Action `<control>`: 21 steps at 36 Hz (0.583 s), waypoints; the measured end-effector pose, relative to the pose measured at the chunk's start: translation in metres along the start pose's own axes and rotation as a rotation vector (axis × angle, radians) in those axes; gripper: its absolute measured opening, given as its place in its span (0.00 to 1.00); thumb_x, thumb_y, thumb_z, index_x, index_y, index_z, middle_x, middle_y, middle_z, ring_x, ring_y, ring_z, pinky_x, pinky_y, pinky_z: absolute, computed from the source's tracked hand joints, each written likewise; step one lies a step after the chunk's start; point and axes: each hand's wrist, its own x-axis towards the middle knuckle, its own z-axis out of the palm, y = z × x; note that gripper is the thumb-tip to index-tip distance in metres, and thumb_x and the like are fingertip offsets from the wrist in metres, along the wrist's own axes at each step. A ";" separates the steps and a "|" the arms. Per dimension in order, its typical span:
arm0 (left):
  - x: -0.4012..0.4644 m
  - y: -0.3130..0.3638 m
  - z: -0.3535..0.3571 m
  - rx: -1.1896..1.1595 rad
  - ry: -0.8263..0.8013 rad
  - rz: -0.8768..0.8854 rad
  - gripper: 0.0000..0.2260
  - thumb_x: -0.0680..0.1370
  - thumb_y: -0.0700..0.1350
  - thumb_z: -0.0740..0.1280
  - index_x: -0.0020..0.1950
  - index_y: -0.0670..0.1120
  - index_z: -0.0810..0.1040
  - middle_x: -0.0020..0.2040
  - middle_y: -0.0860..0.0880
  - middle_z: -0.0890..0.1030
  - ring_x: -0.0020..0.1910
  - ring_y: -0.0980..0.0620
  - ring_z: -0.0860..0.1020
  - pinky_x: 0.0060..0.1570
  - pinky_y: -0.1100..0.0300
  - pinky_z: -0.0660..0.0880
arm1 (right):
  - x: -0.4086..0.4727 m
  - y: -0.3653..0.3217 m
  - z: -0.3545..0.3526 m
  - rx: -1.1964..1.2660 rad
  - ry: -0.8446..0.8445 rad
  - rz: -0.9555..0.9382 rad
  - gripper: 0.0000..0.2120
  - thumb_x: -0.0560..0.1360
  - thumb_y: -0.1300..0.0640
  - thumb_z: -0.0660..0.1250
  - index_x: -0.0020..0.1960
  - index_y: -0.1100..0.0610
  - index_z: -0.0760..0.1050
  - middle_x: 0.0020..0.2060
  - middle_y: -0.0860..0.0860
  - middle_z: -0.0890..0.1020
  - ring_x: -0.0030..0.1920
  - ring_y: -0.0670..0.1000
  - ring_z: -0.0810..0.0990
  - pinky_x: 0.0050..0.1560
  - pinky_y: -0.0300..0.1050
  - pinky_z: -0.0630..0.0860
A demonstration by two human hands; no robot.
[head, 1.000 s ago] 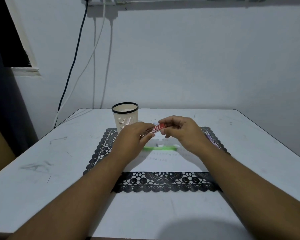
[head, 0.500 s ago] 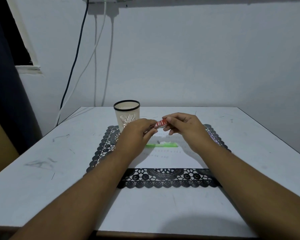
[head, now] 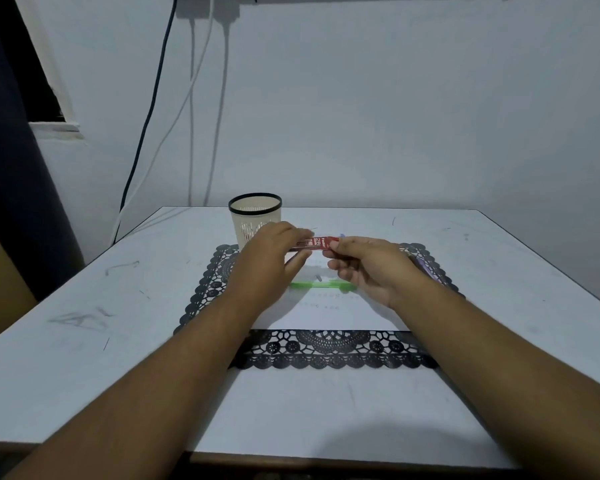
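Observation:
A small red lead case marked 2B (head: 317, 243) is held level above the table between both hands. My left hand (head: 269, 263) pinches its left end, and my right hand (head: 371, 268) pinches its right end with thumb and fingers. Below the hands a green mechanical pencil (head: 321, 285) lies on a white sheet of paper (head: 329, 315). The paper rests on a black lace placemat (head: 326, 351).
A cream mesh cup with a black rim (head: 255, 218) stands at the mat's far left corner, just behind my left hand. A purple object (head: 426, 268) peeks out behind my right wrist. Cables hang down the wall at the back left. The white table (head: 84, 323) is scuffed.
Both hands have kept hold of the red case and lifted it slightly to a more level position. The camera tilted a little downward.

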 end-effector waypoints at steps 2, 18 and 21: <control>-0.001 0.001 -0.001 -0.132 0.030 -0.067 0.15 0.79 0.44 0.74 0.65 0.50 0.81 0.52 0.55 0.82 0.52 0.54 0.79 0.54 0.58 0.75 | -0.002 0.000 0.003 0.075 -0.018 0.080 0.04 0.80 0.67 0.69 0.53 0.66 0.81 0.38 0.57 0.87 0.31 0.47 0.83 0.28 0.36 0.77; -0.002 0.003 -0.001 -0.560 0.097 -0.177 0.07 0.78 0.48 0.75 0.53 0.57 0.80 0.46 0.55 0.84 0.40 0.49 0.78 0.39 0.58 0.74 | -0.007 0.001 0.015 0.310 -0.116 0.282 0.07 0.82 0.64 0.66 0.53 0.67 0.80 0.40 0.58 0.85 0.31 0.48 0.82 0.28 0.36 0.78; -0.001 0.005 -0.005 -0.475 0.118 -0.137 0.08 0.79 0.48 0.75 0.54 0.58 0.79 0.47 0.59 0.83 0.38 0.58 0.77 0.37 0.69 0.70 | -0.007 0.000 0.015 0.332 -0.137 0.270 0.07 0.82 0.63 0.66 0.53 0.67 0.81 0.40 0.58 0.85 0.31 0.49 0.83 0.29 0.37 0.79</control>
